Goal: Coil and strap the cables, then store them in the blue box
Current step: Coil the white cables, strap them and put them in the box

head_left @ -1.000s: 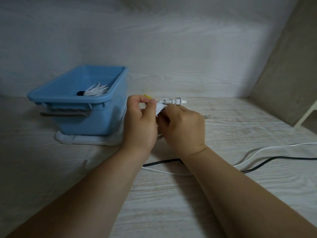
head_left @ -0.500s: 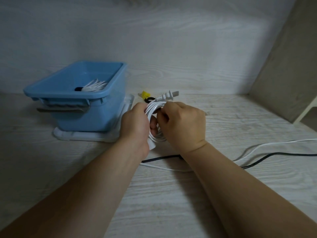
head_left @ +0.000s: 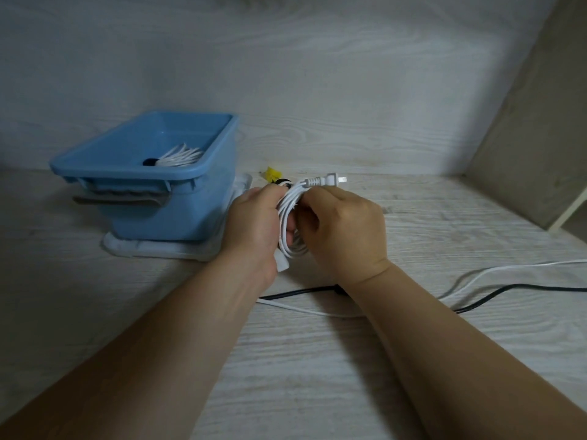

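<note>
Left to right. The blue box point(head_left: 178, 214) stands at the left on a pale tray-like base point(head_left: 152, 250). It is open-topped and near the hands, so a finished bundle can be dropped straight in. A strapped white bundle point(head_left: 181, 157) already lies inside.

The left hand point(head_left: 254, 223) is curled round the left side of the white cable coil point(head_left: 290, 217) and holds the loops stacked so they cannot spring apart. The coil hangs between the two hands, above the wood-grain surface point(head_left: 317, 360) and just right of the box. A black strap point(head_left: 281, 183) seems to sit at the top of the coil, though the view is too small to be sure, with a yellow tag point(head_left: 270, 173) behind it. The plug point(head_left: 324, 180) sticks out to the right, kept clear of the loops.

The right hand point(head_left: 343, 230) pinches the top of the coil just below the plug (the likely strapping point). Further right, a loose white cable point(head_left: 508, 268) and a black cable point(head_left: 508, 289) trail across the surface, not yet coiled.

Compared with one second ago, the hands sit lower. The coil's loops now show between them, whereas then little more than the plug was visible. The left thumb no longer pinches at the plug end.
</note>
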